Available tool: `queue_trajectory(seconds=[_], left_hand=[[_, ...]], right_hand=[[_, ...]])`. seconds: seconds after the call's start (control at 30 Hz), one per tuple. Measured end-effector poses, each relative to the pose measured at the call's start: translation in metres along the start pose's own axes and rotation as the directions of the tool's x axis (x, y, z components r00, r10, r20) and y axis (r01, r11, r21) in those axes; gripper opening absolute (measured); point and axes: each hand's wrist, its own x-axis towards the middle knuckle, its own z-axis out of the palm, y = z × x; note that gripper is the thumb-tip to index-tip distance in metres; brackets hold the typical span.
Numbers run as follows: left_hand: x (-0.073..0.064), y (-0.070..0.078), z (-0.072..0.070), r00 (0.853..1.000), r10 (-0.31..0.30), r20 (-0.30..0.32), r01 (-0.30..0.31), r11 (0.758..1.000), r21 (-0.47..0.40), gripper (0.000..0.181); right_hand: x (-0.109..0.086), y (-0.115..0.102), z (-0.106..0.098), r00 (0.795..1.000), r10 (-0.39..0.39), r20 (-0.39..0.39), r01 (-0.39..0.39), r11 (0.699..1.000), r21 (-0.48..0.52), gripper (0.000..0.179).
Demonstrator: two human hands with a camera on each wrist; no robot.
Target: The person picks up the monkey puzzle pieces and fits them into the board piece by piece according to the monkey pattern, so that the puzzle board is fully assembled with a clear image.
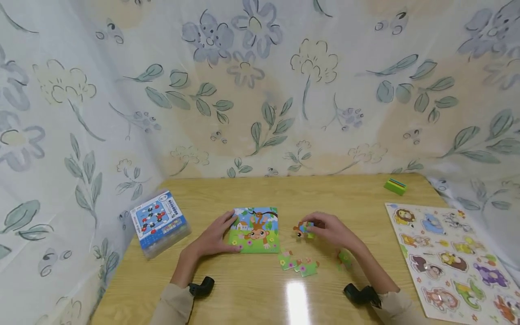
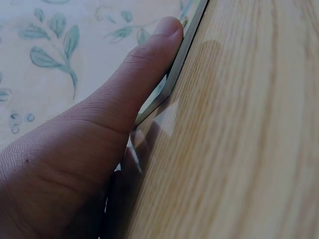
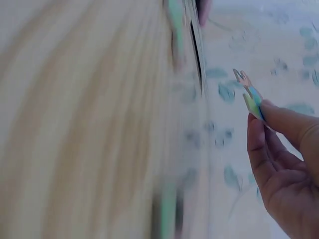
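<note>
Fingers (image 3: 256,132) of the right hand (image 1: 331,229) pinch a puzzle piece (image 1: 301,229) beside the monkey puzzle (image 1: 257,243).
From those fingertips the piece points left, toward the puzzle, its long axis running roughly sideways in the head view; the right wrist view alone shows it nearly edge-on, a thin strip slanting up and left. The left hand (image 1: 213,234) is unclenched, fingers and thumb spread along the puzzle's left side; only the left wrist view shows the thumb (image 2: 144,64) stretched against the puzzle's thin edge, low over the tabletop (image 2: 239,139). Two loose pieces (image 1: 307,267) lie near the puzzle's lower right corner, another piece (image 1: 344,258) beside the right forearm. Farther out, only the head view shows a blue-and-white box (image 1: 158,221), an animal board (image 1: 440,253) and a green block (image 1: 395,187).
</note>
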Motion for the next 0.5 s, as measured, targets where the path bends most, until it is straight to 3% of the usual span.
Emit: queue_trajectory(seconds=[0.17, 0.3, 0.5], left_hand=[[0.004, -0.001, -0.004, 1.0, 0.003, 0.003, -0.003, 1.0, 0.016, 0.107], [-0.001, -0.001, -0.006, 1.0, -0.009, 0.029, 0.009, 1.0, 0.0, 0.108], [0.001, 0.002, -0.003, 1.0, -0.013, 0.02, 0.013, 1.0, -0.014, 0.108]], right_hand=[[0.035, -0.018, 0.021, 0.999, -0.04, 0.024, 0.04, 0.999, 0.017, 0.025], [0.059, -0.022, 0.043, 0.999, -0.031, 0.045, 0.029, 0.998, 0.048, 0.024], [0.079, -0.024, 0.059, 0.996, 0.016, 0.085, -0.018, 1.0, 0.02, 0.026]])
